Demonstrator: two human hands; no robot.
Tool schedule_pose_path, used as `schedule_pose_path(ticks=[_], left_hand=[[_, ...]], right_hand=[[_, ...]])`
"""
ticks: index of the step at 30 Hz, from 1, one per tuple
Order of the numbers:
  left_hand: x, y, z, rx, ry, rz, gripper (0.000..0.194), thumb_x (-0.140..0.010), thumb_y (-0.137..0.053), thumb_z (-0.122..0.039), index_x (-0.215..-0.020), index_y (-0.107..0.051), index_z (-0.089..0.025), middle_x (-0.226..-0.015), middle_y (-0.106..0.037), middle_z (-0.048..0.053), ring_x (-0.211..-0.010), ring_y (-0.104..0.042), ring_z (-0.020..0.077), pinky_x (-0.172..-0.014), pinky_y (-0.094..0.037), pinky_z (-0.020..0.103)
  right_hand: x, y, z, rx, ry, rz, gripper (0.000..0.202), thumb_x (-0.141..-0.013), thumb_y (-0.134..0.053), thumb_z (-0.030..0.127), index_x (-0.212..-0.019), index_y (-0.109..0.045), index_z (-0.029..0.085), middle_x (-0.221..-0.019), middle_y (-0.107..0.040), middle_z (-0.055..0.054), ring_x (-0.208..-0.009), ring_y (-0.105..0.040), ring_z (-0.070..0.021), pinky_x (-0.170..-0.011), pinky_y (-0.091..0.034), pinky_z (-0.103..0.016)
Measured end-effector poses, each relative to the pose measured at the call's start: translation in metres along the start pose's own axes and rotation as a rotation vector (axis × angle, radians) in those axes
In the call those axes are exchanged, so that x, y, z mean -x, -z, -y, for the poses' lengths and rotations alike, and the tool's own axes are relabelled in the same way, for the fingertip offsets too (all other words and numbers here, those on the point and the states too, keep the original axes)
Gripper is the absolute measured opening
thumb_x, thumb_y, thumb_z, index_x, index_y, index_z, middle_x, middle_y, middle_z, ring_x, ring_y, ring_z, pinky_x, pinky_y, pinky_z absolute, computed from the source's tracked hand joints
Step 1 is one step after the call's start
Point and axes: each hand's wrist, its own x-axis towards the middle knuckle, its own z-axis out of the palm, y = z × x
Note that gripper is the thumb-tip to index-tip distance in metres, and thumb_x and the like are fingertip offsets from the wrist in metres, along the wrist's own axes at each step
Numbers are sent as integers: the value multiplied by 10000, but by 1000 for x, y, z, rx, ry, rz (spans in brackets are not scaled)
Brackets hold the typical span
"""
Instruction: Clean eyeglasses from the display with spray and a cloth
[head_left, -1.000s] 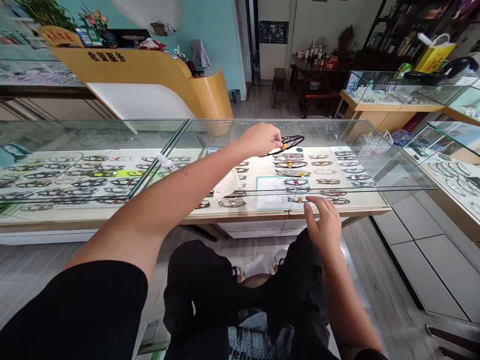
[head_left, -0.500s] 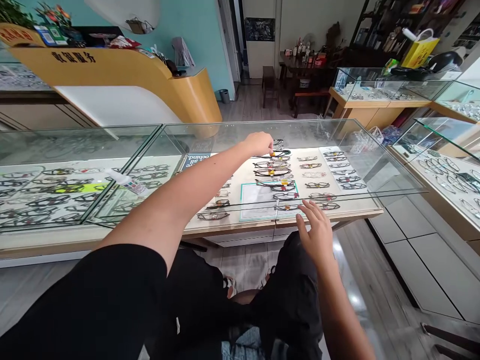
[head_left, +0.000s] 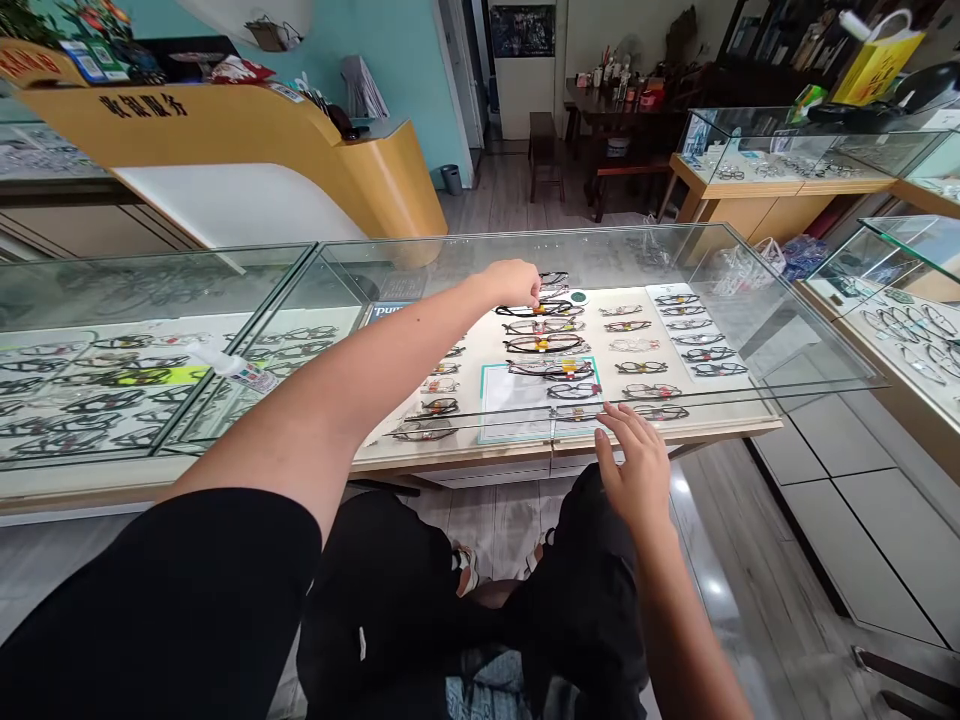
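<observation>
My left hand [head_left: 514, 284] reaches to the far side of the glass display case [head_left: 420, 240]. Its fingers are closed at a dark pair of eyeglasses [head_left: 551, 310] at the back of the middle column; the fingertips are partly hidden. More eyeglasses [head_left: 546, 344] lie in front of it in a column, some with small yellow or red tags. My right hand [head_left: 634, 455] is by the case's near edge, fingers apart and holding nothing, close to a pair of eyeglasses [head_left: 660, 412] under the glass. A white bottle [head_left: 236, 368] stands left of my left forearm.
A white sheet with a green border [head_left: 499, 400] lies under the middle eyeglasses. Another glass case [head_left: 915, 300] stands at the right. Behind are a yellow counter [head_left: 262, 130], a bin [head_left: 451, 180] and a dark table [head_left: 611, 105]. My knees are below the near edge.
The dark eyeglasses at my left hand have shifted left relative to the row in front, and a small round thing shows beside them. The view has tilted slightly; my right hand stays put.
</observation>
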Motion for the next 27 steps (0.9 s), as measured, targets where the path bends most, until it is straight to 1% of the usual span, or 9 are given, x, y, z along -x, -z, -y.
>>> schedule_pose_path(ticks=[3,5,7,9,10,14,17,22,27], left_hand=[[-4,7,4,34,3,16,349,-778,-810,-459,-1073,-891,-290,-1194,-823,51,-1155,-721,285,-973,-515,305],[-8,11,7,52,19,-28,335,-776,-818,-449,-1060,-889,-286,-1165,-826,50,-1116,-726,283,-945,-527,311],[-13,12,9,52,48,-98,311,-782,-816,-407,-1055,-884,-275,-1144,-825,60,-1110,-727,294,-925,-537,321],[-19,9,11,43,73,-144,300,-784,-814,-373,-1056,-883,-267,-1130,-825,74,-1125,-724,309,-925,-543,333],[-23,6,12,40,83,-147,300,-780,-817,-367,-1055,-883,-266,-1122,-826,77,-1127,-723,311,-930,-544,336],[-35,-6,14,54,123,-128,287,-736,-859,-361,-1005,-888,-264,-1070,-830,85,-1095,-731,306,-955,-544,344],[-40,-12,14,102,140,-132,247,-721,-870,-337,-950,-889,-248,-1054,-828,101,-1087,-732,312,-965,-541,357],[-34,-11,14,162,112,-166,202,-712,-871,-302,-908,-883,-256,-1042,-830,91,-1044,-728,288,-939,-535,345],[-18,2,18,226,69,-230,156,-722,-873,-325,-866,-874,-264,-964,-824,70,-942,-714,251,-859,-513,315]], right_hand=[[2,-2,-1,3,9,-23,231,-1080,-569,267,-1205,-758,218,-1373,-793,-96,-1372,-688,-346,-1109,-524,-527],[3,-4,0,8,7,-27,224,-1080,-567,259,-1186,-761,221,-1379,-790,-97,-1382,-683,-346,-1097,-526,-521],[4,-6,0,11,-1,-33,216,-1080,-567,254,-1166,-763,225,-1383,-789,-96,-1390,-679,-343,-1092,-525,-516],[5,-7,1,15,-12,-46,205,-1079,-569,249,-1143,-763,227,-1380,-791,-91,-1394,-678,-339,-1085,-525,-508],[6,-8,2,16,-15,-51,200,-1079,-569,246,-1130,-762,228,-1380,-791,-88,-1396,-677,-337,-1082,-524,-505],[7,-10,4,14,-30,-50,198,-1077,-561,230,-1076,-759,235,-1393,-786,-82,-1415,-664,-334,-1086,-513,-500],[8,-12,3,17,-35,-57,199,-1071,-560,220,-1062,-757,240,-1397,-784,-84,-1426,-656,-333,-1078,-510,-499],[9,-17,-5,8,-25,-69,195,-1070,-561,229,-1064,-756,242,-1389,-786,-90,-1410,-663,-345,-1074,-510,-516],[11,-23,-13,0,-18,-75,198,-1069,-558,238,-1072,-756,240,-1407,-776,-95,-1431,-645,-357,-1071,-526,-536]])
